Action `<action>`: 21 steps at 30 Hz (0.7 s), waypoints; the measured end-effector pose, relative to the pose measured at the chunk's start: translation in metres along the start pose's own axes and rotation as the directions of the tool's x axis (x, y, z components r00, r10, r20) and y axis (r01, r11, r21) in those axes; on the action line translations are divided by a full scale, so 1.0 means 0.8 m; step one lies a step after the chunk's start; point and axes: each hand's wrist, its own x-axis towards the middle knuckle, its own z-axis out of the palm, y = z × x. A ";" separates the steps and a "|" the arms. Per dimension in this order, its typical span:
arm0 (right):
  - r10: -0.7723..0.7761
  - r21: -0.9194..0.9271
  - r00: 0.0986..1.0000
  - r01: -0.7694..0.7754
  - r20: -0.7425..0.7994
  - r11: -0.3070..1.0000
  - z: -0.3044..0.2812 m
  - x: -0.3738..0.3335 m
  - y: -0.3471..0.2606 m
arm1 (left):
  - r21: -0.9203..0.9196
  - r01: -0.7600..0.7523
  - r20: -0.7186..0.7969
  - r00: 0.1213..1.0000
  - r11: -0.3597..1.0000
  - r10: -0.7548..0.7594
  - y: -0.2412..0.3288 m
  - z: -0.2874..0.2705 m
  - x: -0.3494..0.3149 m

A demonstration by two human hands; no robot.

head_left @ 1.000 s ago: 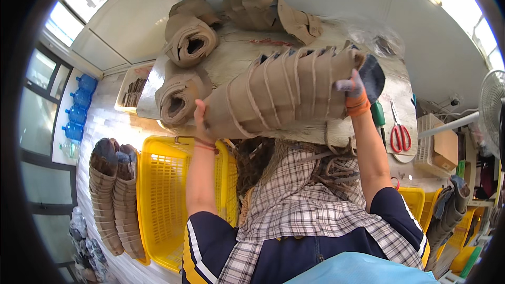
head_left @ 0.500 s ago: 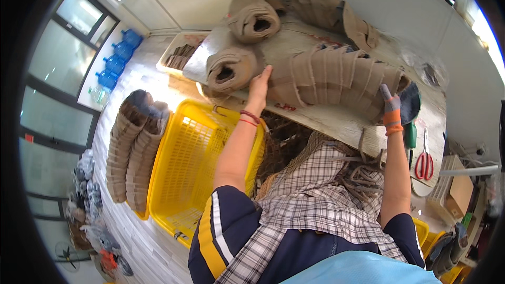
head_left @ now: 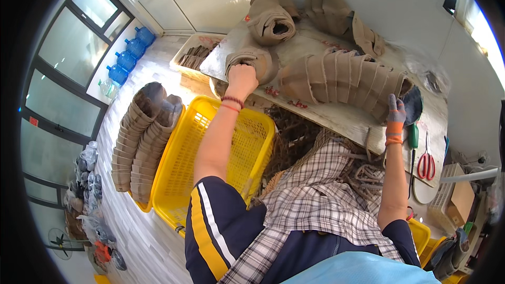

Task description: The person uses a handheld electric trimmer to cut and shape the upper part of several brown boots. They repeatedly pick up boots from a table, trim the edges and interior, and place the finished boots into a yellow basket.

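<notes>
On the worktable [head_left: 336,118] lies a long nested stack of brown fibre pots [head_left: 342,81], on its side. The right hand [head_left: 395,110], in a grey and orange glove, presses flat against its far end. The left hand [head_left: 242,76] is closed on a shorter pot stack [head_left: 252,60] beside it. The yellow crate [head_left: 210,158] below looks empty, so the packing seems hardly begun. Half a second ago the left hand was on the long stack; now it has moved away.
</notes>
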 end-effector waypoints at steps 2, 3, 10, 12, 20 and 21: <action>0.174 -0.039 0.985 -0.174 0.000 0.984 0.007 -0.020 -0.020 | -0.014 -0.003 -0.052 0.999 1.000 0.002 -0.010 0.004 0.006; 0.101 0.041 0.995 -0.101 0.015 0.994 -0.002 -0.019 -0.016 | -0.027 -0.013 -0.084 0.996 1.000 0.011 -0.012 0.007 0.010; -0.072 0.306 0.997 0.063 0.019 0.950 -0.039 -0.031 -0.004 | -0.454 0.196 -0.186 0.933 0.869 -0.308 -0.117 0.033 -0.027; -0.127 0.248 0.991 0.111 0.049 0.963 -0.022 -0.059 -0.032 | -0.959 0.080 -0.043 0.908 0.270 -0.418 -0.166 0.029 -0.071; -0.447 0.126 0.670 0.471 0.592 0.873 0.077 -0.205 -0.248 | -0.922 -0.280 -0.143 0.889 -0.269 -0.436 -0.068 -0.107 -0.252; -0.457 0.220 0.622 0.421 0.636 0.880 0.090 -0.219 -0.264 | -0.925 -0.279 -0.159 0.901 -0.258 -0.403 -0.041 -0.117 -0.262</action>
